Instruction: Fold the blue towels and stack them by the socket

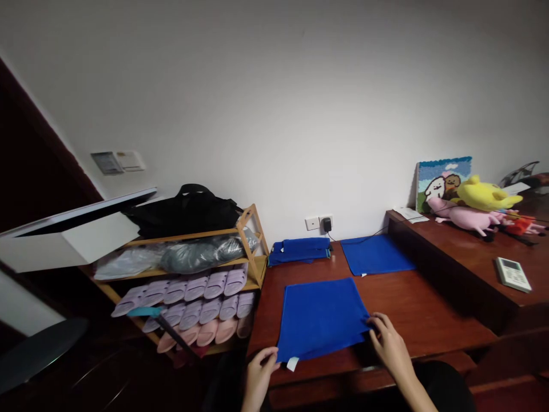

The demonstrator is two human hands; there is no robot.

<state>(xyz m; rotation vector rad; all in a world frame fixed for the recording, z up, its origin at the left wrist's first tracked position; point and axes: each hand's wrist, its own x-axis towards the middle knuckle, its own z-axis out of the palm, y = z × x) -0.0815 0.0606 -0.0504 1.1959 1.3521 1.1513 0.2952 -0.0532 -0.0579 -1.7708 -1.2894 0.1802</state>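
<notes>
A flat blue cloth (323, 315) lies spread on the brown wooden table (433, 303), with a white tag (292, 364) at its near left corner. That near left corner is pinched in my left hand (259, 375). My right hand (389, 346) grips the near right corner, which is raised a little off the tabletop. Farther back, a second blue cloth (377, 254) lies flat on the right. To the left of it, a folded stack of blue cloths (300, 250) rests against the wall.
Left of the table stands a wooden rack (257, 269) with several slippers (195, 286) and a black bag (189, 212) on top. A raised ledge (472, 257) on the right bears plush toys (467, 214) and a white remote-like device (513, 274). A black plug (326, 224) sits in the wall socket.
</notes>
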